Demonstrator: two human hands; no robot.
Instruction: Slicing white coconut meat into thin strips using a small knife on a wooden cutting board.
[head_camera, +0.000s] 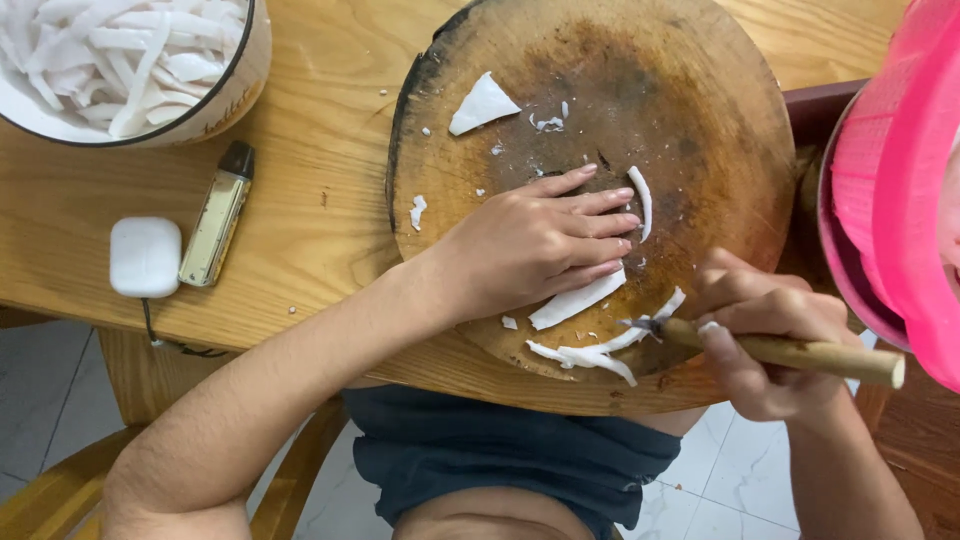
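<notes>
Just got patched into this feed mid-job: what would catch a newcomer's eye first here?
Centre frame, a round dark-stained wooden chopping board carries white coconut strips, with the left hand pressed flat over them. At the board's near edge the right hand grips a wooden-handled knife. A bowl of white strips sits top left, and a bright pink basket fills the right edge.

Home kitchen corner: worn round chopping board (600, 130) on wooden table (310, 200), bowl of white slices (130, 60), pink plastic basket (890, 190), tiled floor (40, 400).
</notes>
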